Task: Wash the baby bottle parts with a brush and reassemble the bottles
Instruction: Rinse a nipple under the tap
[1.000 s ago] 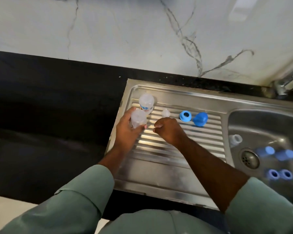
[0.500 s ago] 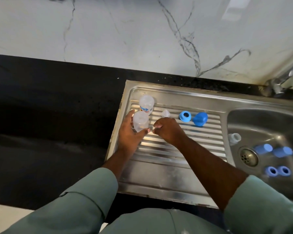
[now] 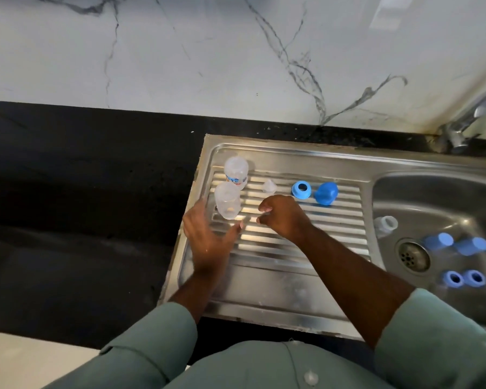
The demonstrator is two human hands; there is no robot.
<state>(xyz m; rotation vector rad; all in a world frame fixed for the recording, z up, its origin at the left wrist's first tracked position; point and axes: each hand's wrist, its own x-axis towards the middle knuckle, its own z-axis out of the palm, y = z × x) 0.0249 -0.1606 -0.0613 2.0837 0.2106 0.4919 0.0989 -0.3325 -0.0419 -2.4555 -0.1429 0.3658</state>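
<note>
The left hand (image 3: pixel 208 237) has let go of the near clear bottle (image 3: pixel 227 200), which now stands alone on the ribbed drainboard (image 3: pixel 306 242), just in front of the second bottle (image 3: pixel 236 173); its fingers are spread, holding nothing. The right hand (image 3: pixel 282 217) stays loosely curled beside it, apparently empty. 1 blue collar (image 3: pixel 301 190) and 1 blue cap (image 3: pixel 326 194) lie behind.

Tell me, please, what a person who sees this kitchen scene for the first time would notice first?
Probably the bright blue parts: a blue ring and a blue cap on the ribbed drainboard, with more blue pieces in the sink basin on the right. Next, two clear bottles standing at the drainboard's far left corner, with the left hand open beside them and the right hand curled nearby.
</note>
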